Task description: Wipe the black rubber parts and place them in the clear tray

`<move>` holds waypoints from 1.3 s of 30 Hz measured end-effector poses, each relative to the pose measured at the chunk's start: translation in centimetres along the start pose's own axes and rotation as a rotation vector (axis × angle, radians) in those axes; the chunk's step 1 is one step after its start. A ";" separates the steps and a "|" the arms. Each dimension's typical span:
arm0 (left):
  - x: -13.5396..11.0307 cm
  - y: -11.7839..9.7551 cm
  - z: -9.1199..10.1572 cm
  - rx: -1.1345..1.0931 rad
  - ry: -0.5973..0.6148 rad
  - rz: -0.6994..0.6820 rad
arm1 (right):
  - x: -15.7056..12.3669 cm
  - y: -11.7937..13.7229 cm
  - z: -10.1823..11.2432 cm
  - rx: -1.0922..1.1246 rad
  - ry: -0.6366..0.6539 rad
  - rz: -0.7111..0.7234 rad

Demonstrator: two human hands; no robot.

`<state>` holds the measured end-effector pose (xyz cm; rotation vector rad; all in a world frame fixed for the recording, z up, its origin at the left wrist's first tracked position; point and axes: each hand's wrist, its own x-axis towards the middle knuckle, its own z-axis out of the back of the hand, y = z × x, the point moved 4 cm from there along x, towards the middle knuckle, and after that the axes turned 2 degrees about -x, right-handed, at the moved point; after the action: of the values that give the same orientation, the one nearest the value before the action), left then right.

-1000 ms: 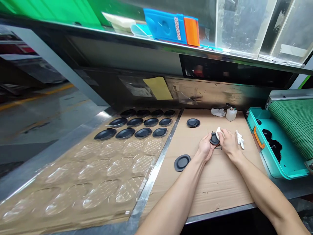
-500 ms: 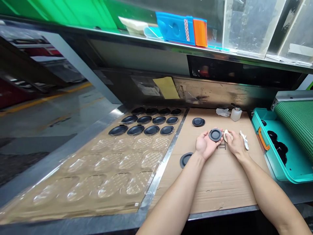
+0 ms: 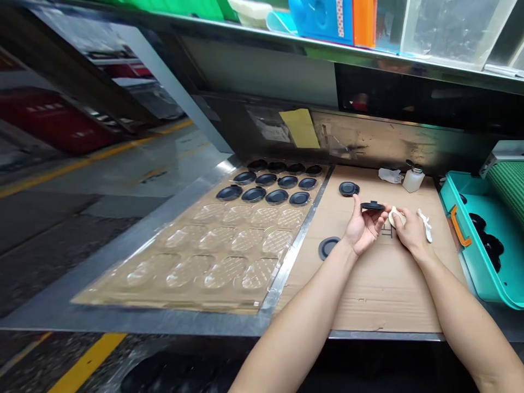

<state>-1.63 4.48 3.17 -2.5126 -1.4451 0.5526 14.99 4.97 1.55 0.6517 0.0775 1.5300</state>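
Observation:
My left hand (image 3: 363, 230) grips a round black disc-shaped part (image 3: 372, 206) by its edge, and the part is seen nearly edge-on. Close beside it, my right hand (image 3: 410, 230) pinches a pale cream cloth or pad (image 3: 395, 216). On the cardboard sheet (image 3: 360, 297) beneath, another black disc (image 3: 328, 248) lies left of my left forearm, which is close to its edge. Farther back rests a small stack of black discs (image 3: 349, 189). A crumpled white cloth (image 3: 424, 225) lies just right of my right hand.
A clear blister tray (image 3: 196, 259) on the left holds black parts in its far rows. A white pump bottle (image 3: 413, 178) and a crumpled tissue (image 3: 390, 175) stand at the back. A teal bin (image 3: 454, 188) with black parts borders the right, near a green conveyor belt (image 3: 511, 183).
My left hand has turned the black disc from face-up to nearly edge-on. The right hand keeps the cream cloth beside it. The whole view has shifted, with the bench appearing higher and farther right.

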 end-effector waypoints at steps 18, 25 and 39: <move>-2.3 -0.1 -1.4 0.802 -0.150 -0.754 | 0.2 0.3 0.2 0.023 0.028 -0.008; -2.6 0.0 -1.4 0.755 -0.149 -0.754 | 0.2 0.3 0.3 0.018 0.040 -0.018; 0.6 -0.8 3.0 1.583 -0.328 -0.753 | 0.2 -0.2 -0.3 -0.009 -0.008 -0.019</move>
<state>-3.21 5.31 0.54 -0.6386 -1.0726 1.2418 15.00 5.25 1.26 0.6481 0.0707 1.5084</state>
